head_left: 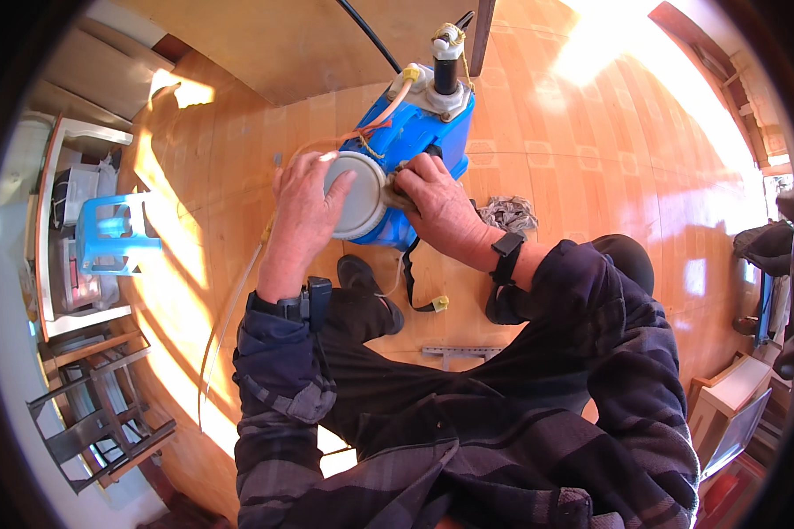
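Between my feet and a wooden panel, a blue knapsack sprayer tank [417,130] rests on the floor, its round white lid [358,187] facing me. My left hand [302,204] grips the lid's left edge, thumb lying across its top. At the opposite rim, my right hand [439,201] is closed on a crumpled brownish rag [400,195] pressed against the lid and the blue body. A black pump cylinder [445,74] with a white cap stands at the tank's far end. Beside it, a pale hose [388,109] leaves a yellowish fitting.
A crumpled grey cloth [509,214] lies right of the tank. Near my feet are a black strap [411,286] with a yellow buckle and a flat metal piece [460,352]. A blue plastic stool [117,227] is at the left; the wooden panel [300,44] is beyond the tank.
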Demonstrator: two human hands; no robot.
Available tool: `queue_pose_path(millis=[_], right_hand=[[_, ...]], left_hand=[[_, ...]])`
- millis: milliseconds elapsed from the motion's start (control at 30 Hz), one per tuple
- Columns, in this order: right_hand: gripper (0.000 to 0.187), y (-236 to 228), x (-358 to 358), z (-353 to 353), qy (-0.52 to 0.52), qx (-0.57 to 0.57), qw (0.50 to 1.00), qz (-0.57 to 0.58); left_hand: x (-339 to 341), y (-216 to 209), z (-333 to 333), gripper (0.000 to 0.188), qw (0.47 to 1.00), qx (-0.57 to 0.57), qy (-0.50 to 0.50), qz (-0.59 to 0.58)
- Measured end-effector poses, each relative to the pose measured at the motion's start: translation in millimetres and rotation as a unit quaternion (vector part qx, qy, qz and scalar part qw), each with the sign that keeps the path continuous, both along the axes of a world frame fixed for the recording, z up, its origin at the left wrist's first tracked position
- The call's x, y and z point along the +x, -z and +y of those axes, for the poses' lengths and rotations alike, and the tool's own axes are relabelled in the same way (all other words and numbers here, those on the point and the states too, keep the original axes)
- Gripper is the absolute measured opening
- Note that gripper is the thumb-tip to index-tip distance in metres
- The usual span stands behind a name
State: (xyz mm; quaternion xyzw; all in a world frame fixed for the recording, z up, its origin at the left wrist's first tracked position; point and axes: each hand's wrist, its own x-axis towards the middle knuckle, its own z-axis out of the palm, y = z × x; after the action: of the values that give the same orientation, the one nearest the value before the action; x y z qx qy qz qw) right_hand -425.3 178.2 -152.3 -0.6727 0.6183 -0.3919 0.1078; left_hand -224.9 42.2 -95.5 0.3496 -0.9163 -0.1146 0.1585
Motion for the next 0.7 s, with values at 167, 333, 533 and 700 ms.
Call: queue_pose_path(millis=[167, 333, 533, 700], right_hand=[[0.024, -1.9, -1.6, 12.1, -0.118, 0.105, 0.986, -0.059], [0.022, -10.0, -31.3, -6.6, 0.023, 0.022, 0.997, -0.067], [0.019, 6.2, -15.9, 8.6, -0.065, 0.113, 0.991, 0.006], [0.023, 8.0, -31.6, 3.9, -0.158, 0.248, 0.954, -0.065]], left_hand=[[-1.4, -3.8, 0.6, 0.048, 1.0, 0.023, -0.007, 0.0], [-1.7, -1.7, 4.2, 0.053, 1.0, -0.011, 0.016, 0.003], [-18.9, -2.1, 5.2, 0.061, 0.999, -0.03, 0.039, 0.005], [-31.9, -2.4, 16.6, 0.071, 0.999, -0.037, 0.019, -0.024]])
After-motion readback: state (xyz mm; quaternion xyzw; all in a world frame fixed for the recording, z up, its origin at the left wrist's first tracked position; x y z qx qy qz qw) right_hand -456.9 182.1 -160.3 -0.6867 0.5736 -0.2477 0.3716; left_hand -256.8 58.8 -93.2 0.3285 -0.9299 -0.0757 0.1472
